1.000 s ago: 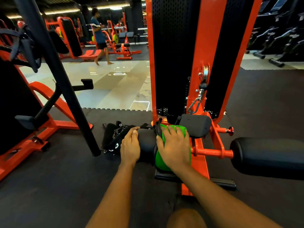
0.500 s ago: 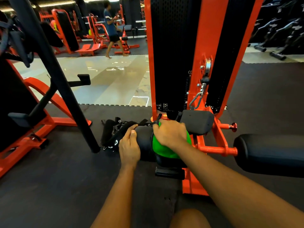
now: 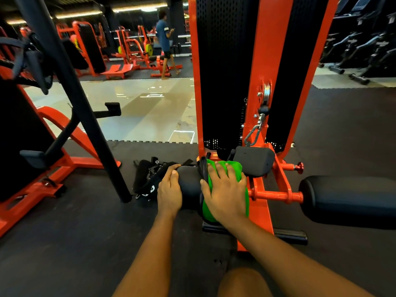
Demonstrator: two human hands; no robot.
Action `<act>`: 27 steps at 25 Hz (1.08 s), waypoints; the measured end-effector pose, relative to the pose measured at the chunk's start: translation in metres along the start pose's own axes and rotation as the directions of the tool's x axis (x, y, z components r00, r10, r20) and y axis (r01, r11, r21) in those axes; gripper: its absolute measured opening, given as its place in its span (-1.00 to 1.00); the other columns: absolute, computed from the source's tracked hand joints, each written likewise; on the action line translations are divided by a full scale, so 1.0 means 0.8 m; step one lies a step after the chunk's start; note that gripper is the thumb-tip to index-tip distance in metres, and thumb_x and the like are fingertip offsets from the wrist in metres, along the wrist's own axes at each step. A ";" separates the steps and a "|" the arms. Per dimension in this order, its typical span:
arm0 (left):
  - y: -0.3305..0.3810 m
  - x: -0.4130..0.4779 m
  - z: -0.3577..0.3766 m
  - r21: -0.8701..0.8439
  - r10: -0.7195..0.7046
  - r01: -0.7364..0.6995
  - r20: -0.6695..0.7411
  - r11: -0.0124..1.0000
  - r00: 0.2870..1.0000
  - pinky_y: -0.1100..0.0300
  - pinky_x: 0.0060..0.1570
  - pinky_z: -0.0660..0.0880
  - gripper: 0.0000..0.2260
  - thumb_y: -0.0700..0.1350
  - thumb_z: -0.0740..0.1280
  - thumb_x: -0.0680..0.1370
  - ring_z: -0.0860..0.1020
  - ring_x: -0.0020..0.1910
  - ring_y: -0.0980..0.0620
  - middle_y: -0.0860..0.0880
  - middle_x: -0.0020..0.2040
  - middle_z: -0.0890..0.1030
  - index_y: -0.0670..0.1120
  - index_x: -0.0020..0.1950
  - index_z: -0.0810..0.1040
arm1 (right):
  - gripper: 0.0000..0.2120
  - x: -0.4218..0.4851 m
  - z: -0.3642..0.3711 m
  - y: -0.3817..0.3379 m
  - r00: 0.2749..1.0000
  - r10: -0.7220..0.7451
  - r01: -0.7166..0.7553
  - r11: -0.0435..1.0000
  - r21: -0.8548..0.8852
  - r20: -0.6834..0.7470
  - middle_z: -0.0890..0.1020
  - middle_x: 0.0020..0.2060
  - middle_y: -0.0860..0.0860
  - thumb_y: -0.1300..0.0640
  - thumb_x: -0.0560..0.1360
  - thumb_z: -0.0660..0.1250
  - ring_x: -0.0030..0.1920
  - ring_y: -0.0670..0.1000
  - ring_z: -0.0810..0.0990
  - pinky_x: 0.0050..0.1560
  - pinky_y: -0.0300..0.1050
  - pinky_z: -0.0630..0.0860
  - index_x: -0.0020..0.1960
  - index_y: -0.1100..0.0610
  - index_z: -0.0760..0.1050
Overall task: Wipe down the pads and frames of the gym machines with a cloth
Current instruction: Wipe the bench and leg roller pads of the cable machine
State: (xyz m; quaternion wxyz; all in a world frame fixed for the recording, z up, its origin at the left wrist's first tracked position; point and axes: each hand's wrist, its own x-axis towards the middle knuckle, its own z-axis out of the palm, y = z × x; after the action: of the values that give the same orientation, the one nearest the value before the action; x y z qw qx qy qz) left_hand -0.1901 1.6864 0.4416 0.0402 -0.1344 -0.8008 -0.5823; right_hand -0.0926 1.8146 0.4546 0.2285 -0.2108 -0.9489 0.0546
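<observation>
A black roller pad [image 3: 189, 187] sticks out to the left of the orange machine frame [image 3: 258, 116]. My left hand [image 3: 169, 189] grips the pad's left end, fingers curled over its top. My right hand [image 3: 225, 191] lies spread over a green cloth [image 3: 235, 166] and presses it onto the pad's right part, next to the frame. A second black roller pad [image 3: 347, 200] sits on the frame's right side, and a small black pad [image 3: 254, 160] stands just behind the cloth.
Black straps and handles [image 3: 147, 176] lie on the dark rubber floor left of the pad. A slanted black post [image 3: 85, 116] and another orange machine [image 3: 49, 163] stand at left. A person [image 3: 164, 39] walks far back. Treadmills [image 3: 362, 43] line the right.
My right hand with the cloth has slid from the far top of the pad back toward me, fingers now spread. The left hand has stayed on the pad's end.
</observation>
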 end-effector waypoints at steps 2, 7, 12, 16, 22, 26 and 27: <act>0.000 0.000 0.000 -0.009 0.003 -0.003 -0.008 1.000 1.000 0.21 -0.08 0.48 -0.71 0.01 0.05 0.71 0.53 -0.01 0.26 0.25 -0.01 0.55 0.22 0.20 0.54 | -0.46 0.001 -0.002 -0.004 1.000 0.014 -0.014 1.000 -0.015 -0.004 0.49 0.41 0.01 -0.22 0.59 0.03 0.43 0.13 0.40 0.33 0.32 0.33 0.46 -0.02 0.42; -0.002 0.003 0.004 -0.033 0.026 -0.027 -0.035 0.999 0.999 0.57 -0.21 0.34 -0.72 -0.11 0.08 0.72 0.49 -0.06 0.47 0.26 -0.04 0.55 0.14 0.17 0.56 | -0.53 0.052 -0.017 -0.017 0.989 0.022 -0.013 0.998 -0.065 0.148 0.64 0.13 0.03 -0.18 0.56 -0.03 0.17 0.15 0.54 0.15 0.19 0.37 0.20 -0.01 0.54; -0.002 0.004 0.003 -0.008 0.026 -0.026 -0.033 1.000 0.999 0.54 -0.16 0.33 -0.73 -0.09 0.09 0.71 0.49 -0.05 0.46 0.27 -0.06 0.56 0.17 0.11 0.56 | -0.51 0.115 -0.025 -0.023 0.893 0.075 -0.105 0.993 0.043 0.444 0.59 0.30 0.12 -0.15 0.63 -0.01 0.28 0.23 0.54 0.22 0.13 0.40 0.28 0.04 0.58; -0.003 0.005 0.001 0.008 0.009 -0.009 -0.022 1.000 1.000 0.18 0.00 0.46 -0.67 0.10 0.03 0.61 0.53 0.02 0.22 0.23 -0.02 0.56 0.19 0.15 0.57 | -0.55 0.070 -0.018 -0.022 0.980 0.007 -0.012 1.000 0.025 0.198 0.65 0.16 0.09 -0.16 0.62 0.02 0.17 0.18 0.58 0.17 0.12 0.39 0.20 0.02 0.58; 0.000 0.001 0.003 0.009 0.007 -0.007 -0.031 1.000 1.000 0.54 -0.21 0.36 -0.72 -0.05 0.06 0.72 0.50 -0.07 0.45 0.24 -0.05 0.55 0.15 0.17 0.56 | -0.47 0.001 0.003 -0.019 1.000 -0.024 0.024 1.000 0.012 -0.017 0.49 0.42 0.02 -0.20 0.60 0.05 0.44 0.13 0.38 0.46 0.32 0.22 0.46 -0.01 0.42; -0.005 0.006 0.006 -0.008 0.014 -0.014 -0.041 1.000 0.999 0.59 -0.22 0.32 -0.72 -0.07 0.06 0.71 0.48 -0.08 0.49 0.24 -0.05 0.55 0.10 0.18 0.57 | -0.51 0.036 -0.008 -0.032 0.997 0.003 0.001 0.998 -0.058 0.071 0.62 0.20 0.03 -0.19 0.58 0.01 0.24 0.14 0.52 0.27 0.29 0.32 0.32 0.00 0.51; -0.007 0.008 0.008 -0.014 0.020 -0.020 -0.047 1.000 0.999 0.56 -0.19 0.33 -0.71 -0.04 0.06 0.70 0.49 -0.06 0.45 0.22 -0.04 0.56 0.08 0.19 0.58 | -0.53 0.051 -0.011 -0.035 0.991 0.003 0.005 0.999 -0.054 0.136 0.64 0.15 0.04 -0.19 0.58 0.01 0.19 0.15 0.54 0.22 0.26 0.32 0.26 0.00 0.53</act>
State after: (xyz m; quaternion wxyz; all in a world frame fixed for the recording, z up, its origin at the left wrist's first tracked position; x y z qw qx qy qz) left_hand -0.1969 1.6918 0.4353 0.0640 -0.1289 -0.7941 -0.5905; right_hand -0.1321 1.8066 0.4853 0.1573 -0.2123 -0.9635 0.0429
